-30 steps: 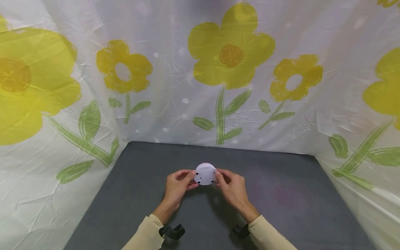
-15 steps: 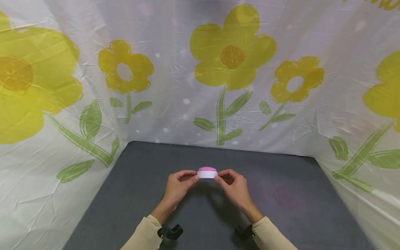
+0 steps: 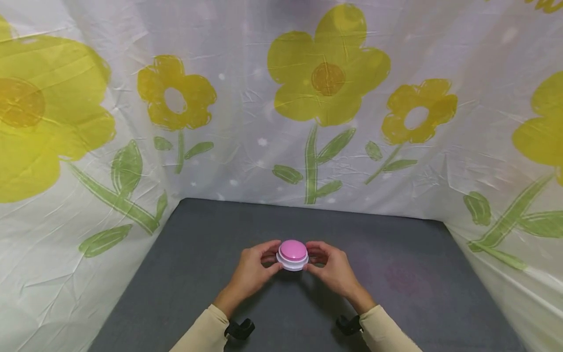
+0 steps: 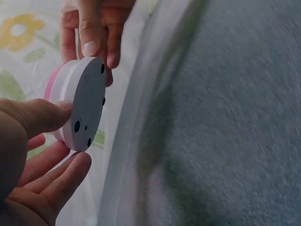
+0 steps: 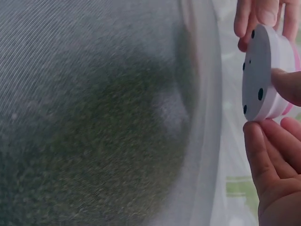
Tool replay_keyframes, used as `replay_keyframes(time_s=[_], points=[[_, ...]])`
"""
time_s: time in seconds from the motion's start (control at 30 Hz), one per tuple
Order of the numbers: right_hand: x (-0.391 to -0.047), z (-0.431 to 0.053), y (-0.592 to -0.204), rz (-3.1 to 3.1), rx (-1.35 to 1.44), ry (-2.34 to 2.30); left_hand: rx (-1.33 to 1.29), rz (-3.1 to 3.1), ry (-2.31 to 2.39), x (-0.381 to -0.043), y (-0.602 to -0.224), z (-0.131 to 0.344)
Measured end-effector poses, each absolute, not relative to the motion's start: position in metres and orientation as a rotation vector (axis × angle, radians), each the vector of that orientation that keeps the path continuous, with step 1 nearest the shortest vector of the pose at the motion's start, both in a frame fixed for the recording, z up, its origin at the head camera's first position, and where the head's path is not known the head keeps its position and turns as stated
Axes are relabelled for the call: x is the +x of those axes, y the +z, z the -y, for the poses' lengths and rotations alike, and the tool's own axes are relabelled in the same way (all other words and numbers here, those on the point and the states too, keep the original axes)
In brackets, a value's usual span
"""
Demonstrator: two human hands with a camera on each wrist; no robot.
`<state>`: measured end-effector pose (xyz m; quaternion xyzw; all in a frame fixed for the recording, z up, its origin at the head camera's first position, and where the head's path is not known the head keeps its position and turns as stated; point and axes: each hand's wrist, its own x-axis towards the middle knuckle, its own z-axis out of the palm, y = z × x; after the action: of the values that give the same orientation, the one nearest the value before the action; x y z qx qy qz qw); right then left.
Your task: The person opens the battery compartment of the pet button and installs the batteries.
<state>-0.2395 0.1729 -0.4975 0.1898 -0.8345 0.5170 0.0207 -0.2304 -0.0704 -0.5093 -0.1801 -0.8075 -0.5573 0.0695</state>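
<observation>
A round push button [image 3: 293, 251] with a pink domed top and a white base is held up above the dark table, its pink face tilted toward the head camera. My left hand [image 3: 252, 271] pinches its left edge between thumb and fingers. On the opposite edge my right hand [image 3: 334, 271] grips it the same way. The left wrist view shows the flat white underside of the push button [image 4: 89, 103], dotted with several black feet. That same underside of the push button [image 5: 257, 75] appears at the right of the right wrist view, with fingertips at its rim.
A dark grey cloth-covered table [image 3: 211, 230] spreads beneath both hands. White curtain [image 3: 237, 161] printed with yellow flowers encloses its back and sides. Each wrist wears a black band, the left band [image 3: 239, 329] and the right band [image 3: 348, 324].
Both hands have turned the push button over: its white underside faced the camera first, then its side, and now the pink dome shows. The hands have shifted slightly nearer the body.
</observation>
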Motion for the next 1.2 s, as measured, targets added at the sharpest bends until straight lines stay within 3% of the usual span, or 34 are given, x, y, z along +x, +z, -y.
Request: replay_keyframes(time_s=[0.53,1.2], points=[[-0.236,-0.171,-0.519,2.767,0.751,1.357,-0.706,2.663,-1.156,-0.229,-0.534,0.073],[-0.232,-0.169,-0.521,2.792,0.797,1.181,-0.741,2.727,-1.030,-0.224,-0.539,0.078]])
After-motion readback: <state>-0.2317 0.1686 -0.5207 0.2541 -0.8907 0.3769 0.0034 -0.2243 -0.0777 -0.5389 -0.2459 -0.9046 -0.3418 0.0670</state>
